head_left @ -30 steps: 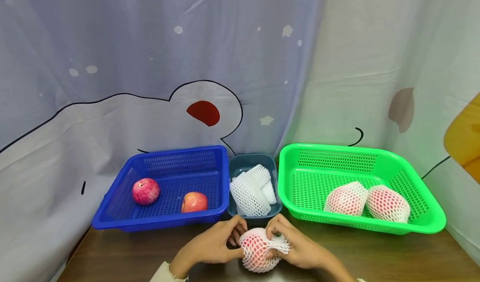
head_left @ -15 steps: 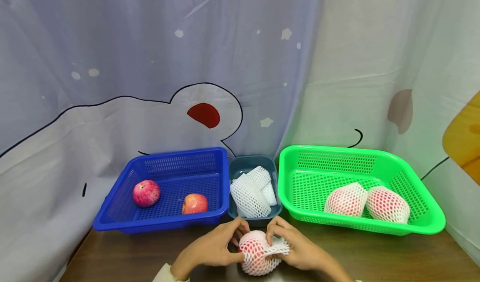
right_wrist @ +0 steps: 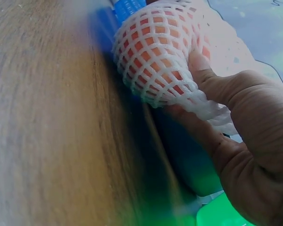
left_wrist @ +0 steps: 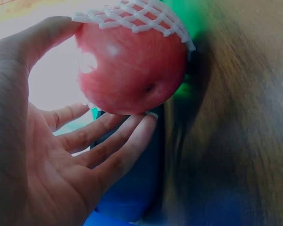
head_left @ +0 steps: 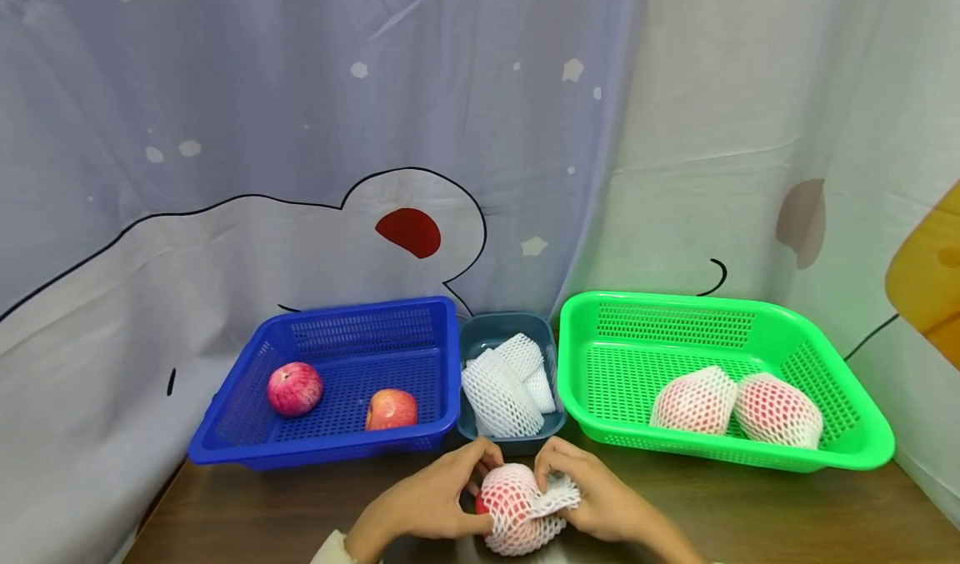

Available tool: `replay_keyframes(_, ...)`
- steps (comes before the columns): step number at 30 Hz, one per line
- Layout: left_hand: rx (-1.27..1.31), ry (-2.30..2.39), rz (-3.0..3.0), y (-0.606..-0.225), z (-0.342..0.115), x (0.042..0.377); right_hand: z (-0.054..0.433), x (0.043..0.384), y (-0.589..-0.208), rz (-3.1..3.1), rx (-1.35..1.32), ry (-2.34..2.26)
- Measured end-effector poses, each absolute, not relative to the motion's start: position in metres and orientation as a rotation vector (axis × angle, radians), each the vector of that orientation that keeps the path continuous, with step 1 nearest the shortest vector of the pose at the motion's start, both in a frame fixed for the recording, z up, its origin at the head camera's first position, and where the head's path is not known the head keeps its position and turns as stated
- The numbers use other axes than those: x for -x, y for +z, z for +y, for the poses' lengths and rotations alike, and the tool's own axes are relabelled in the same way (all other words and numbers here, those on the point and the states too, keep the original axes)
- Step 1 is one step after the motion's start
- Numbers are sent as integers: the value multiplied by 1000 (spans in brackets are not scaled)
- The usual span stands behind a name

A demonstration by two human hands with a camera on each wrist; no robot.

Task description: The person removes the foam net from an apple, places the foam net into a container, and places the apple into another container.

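Observation:
Low in the head view, an apple [left_wrist: 132,70] sits partly inside a white foam net [head_left: 517,531]. Its bare red end faces my left hand [head_left: 435,493]. The left thumb lies at the net's edge and the fingertips touch the apple's opposite side, as the left wrist view shows. My right hand [head_left: 596,493] pinches the gathered loose end of the net between thumb and fingers. In the right wrist view the mesh [right_wrist: 153,52] is stretched over the apple and narrows into that pinch.
A blue basket [head_left: 322,454] at left holds two bare apples. Spare foam nets [head_left: 502,393] lie in a small dark teal bin [head_left: 510,324] in the middle. At right, a green basket [head_left: 720,447] holds two netted apples. A printed curtain [head_left: 480,131] hangs behind the wooden table [head_left: 247,514].
More of the apple's bare red end now shows beside my left hand. Both hands keep their grips in nearly the same place. The whole head view has shifted slightly.

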State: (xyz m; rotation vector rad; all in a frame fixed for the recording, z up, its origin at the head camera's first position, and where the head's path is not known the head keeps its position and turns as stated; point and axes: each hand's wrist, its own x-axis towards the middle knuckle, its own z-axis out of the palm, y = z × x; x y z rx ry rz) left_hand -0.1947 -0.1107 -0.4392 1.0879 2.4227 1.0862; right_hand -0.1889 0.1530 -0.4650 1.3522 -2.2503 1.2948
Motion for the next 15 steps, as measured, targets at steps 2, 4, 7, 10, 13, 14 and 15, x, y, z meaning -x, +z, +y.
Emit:
replay_keyframes(2, -1097, 1076, 2430, -439, -110, 194, 153, 189, -464, -2257, -1345, 1296)
replay_keyframes(4, -1109, 1068, 2439, -439, -110, 193, 154, 190, -464, -2259, -1342, 1290)
replay_keyframes(7, -1131, 1054, 2461, -439, -109, 192, 154, 190, -464, -2259, -1350, 1284)
replay_keyframes(10, -1155, 1036, 2480, -439, -109, 191, 154, 191, -465, -2233, -1372, 1260)
replay_keyframes(13, -1185, 1005, 2507, -439, -109, 190, 154, 192, -465, -2229, -1373, 1267)
replay_keyframes(14, -1198, 992, 2518, -440, -109, 189, 154, 192, -465, -2224, -1373, 1268)
replay_keyframes(15, -1207, 979, 2531, -440, -109, 189, 154, 192, -465, -2224, -1368, 1275)
